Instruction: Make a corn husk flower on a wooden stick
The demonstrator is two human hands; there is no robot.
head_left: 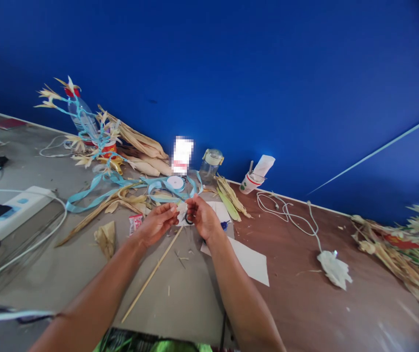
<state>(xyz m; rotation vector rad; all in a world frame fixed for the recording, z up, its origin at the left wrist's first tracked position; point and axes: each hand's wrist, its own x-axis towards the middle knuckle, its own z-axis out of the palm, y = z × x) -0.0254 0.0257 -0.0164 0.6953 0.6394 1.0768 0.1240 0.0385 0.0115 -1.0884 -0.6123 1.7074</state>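
Over the middle of the table, my left hand [158, 223] and my right hand [204, 219] are close together with fingertips pinched. Whatever thin piece may be between them is too small to make out. Light blue ribbon [94, 188] trails behind my hands, beside its white spool [176, 183]. Dark, round scissor handles [189, 219] show partly under my right fingers. White paper [249, 261] lies under and beside my right forearm. A thin stick [152, 274] lies between my forearms. To the left of my left hand is a small red and white packet [135, 224].
Dried corn husks [143, 139] and a ribbon-wrapped branch with husk flowers [101, 139] stand at the back left, near a plastic bottle [80, 115]. A lidded jar [211, 164], a paper cup [250, 183] and a white cable [293, 215] line the wall. A power strip [22, 208] sits left.
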